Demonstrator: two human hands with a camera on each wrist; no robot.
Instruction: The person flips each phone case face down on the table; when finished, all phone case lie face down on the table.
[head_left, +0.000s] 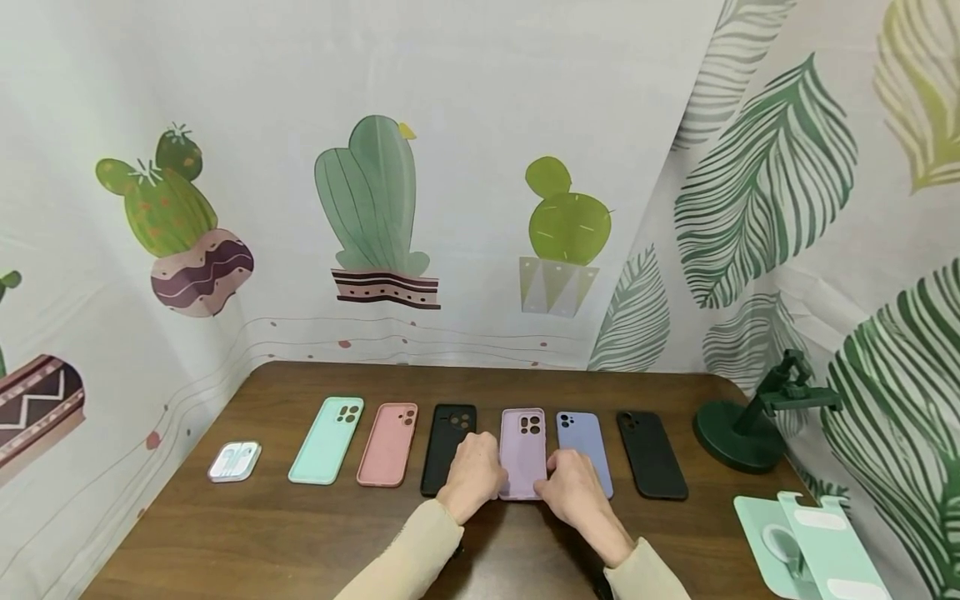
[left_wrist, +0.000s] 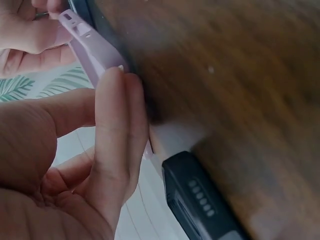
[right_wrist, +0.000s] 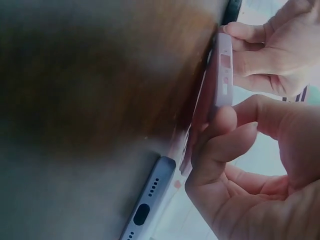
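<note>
— What's closest?
— A light green stand (head_left: 842, 537), on the right. Then the left hand (head_left: 475, 468) and right hand (head_left: 577, 492), each pinching a near corner of the purple phone case (head_left: 522, 452).
— Where is that case?
— On the tabletop (head_left: 247, 542), between a black case (head_left: 441, 450) and a blue case (head_left: 583, 433).
— Anything in the way?
— Yes, the hands hide bits of both those cases. A pink case (head_left: 387, 446) sits left, and a dark green stand (head_left: 738, 437) sits right.
— And way back?
— A cloth (head_left: 480, 67) with cactus pictures (head_left: 371, 200).
</note>
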